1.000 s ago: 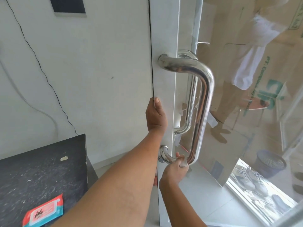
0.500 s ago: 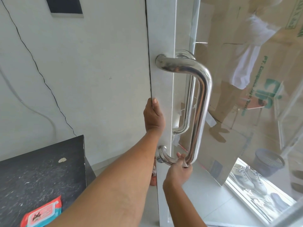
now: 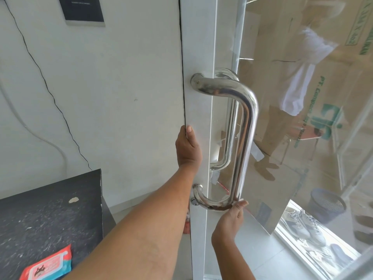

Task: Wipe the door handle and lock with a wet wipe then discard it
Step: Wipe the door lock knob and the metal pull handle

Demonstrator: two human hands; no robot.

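A polished steel pull handle (image 3: 245, 138) is fixed to the white frame of a glass door (image 3: 198, 47). A small round lock cylinder (image 3: 194, 202) sits just below the handle's lower mount. My left hand (image 3: 188, 148) grips the door's edge at mid-handle height, thumb on the front face. My right hand (image 3: 232, 217) reaches up from below and presses its fingertips against the underside of the handle's lower bend. A pale scrap at those fingertips looks like the wet wipe (image 3: 242, 202); most of it is hidden.
An orange pack of wipes (image 3: 47, 265) lies on a dark speckled table (image 3: 50, 209) at the lower left. Behind the glass stand a grey mesh waste basket (image 3: 327, 205) and white shoes (image 3: 302, 225). A reflection of a person shows in the glass.
My right hand has slid to the right along the handle's lower bend, toward the upright bar. My left hand stays on the door edge.
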